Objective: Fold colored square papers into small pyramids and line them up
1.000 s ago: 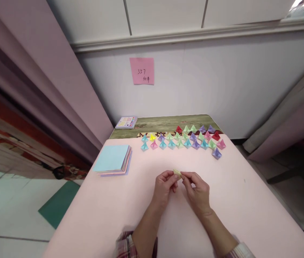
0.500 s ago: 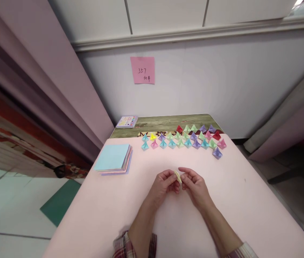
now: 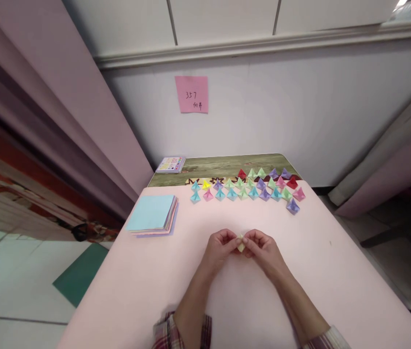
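Head view: the person's left hand [image 3: 221, 247] and right hand [image 3: 263, 247] pinch a small pale-yellow folded paper [image 3: 241, 246] between their fingertips. Multicoloured pointed paper shapes [image 3: 242, 194] stand in rows farther away.

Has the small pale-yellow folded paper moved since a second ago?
Yes, slightly downward in the view: the small pale-yellow folded paper now sits farther below the pink square paper note on the wall.

Our left sleeve [image 3: 167, 334] is plaid, dark red checks crossed by pale lines, with a loose cuff. Our right sleeve [image 3: 327, 338], only partly in view, pairs dark red checks with a broad whitish band. Beyond the sleeves, our left hand [image 3: 221, 246] and right hand [image 3: 263, 248] are bare.
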Action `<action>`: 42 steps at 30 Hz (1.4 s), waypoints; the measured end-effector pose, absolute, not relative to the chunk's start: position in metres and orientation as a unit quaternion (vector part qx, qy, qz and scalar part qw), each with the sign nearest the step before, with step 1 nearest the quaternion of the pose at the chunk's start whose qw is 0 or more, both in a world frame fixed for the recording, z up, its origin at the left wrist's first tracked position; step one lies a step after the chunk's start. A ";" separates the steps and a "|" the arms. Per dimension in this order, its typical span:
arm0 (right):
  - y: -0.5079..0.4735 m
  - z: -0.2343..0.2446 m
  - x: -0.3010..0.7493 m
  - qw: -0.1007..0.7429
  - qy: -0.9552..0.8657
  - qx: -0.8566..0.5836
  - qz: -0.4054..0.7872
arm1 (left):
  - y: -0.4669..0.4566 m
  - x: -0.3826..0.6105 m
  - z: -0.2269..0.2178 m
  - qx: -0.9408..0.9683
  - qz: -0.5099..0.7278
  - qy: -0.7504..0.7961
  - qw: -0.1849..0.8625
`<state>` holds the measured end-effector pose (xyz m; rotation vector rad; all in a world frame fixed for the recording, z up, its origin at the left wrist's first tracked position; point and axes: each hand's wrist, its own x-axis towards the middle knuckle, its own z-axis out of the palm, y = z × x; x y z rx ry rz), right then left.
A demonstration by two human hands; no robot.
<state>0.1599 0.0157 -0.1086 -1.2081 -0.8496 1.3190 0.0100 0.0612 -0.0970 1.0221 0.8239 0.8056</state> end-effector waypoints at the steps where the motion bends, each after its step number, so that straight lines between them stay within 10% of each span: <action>1: 0.016 -0.110 0.158 0.555 -0.360 -0.508 0.552 | 0.062 0.010 -0.099 0.462 0.377 0.375 0.710; 42: 0.016 -0.114 0.157 0.572 -0.448 -0.590 0.353 | 0.050 0.023 -0.097 0.419 0.359 0.431 0.714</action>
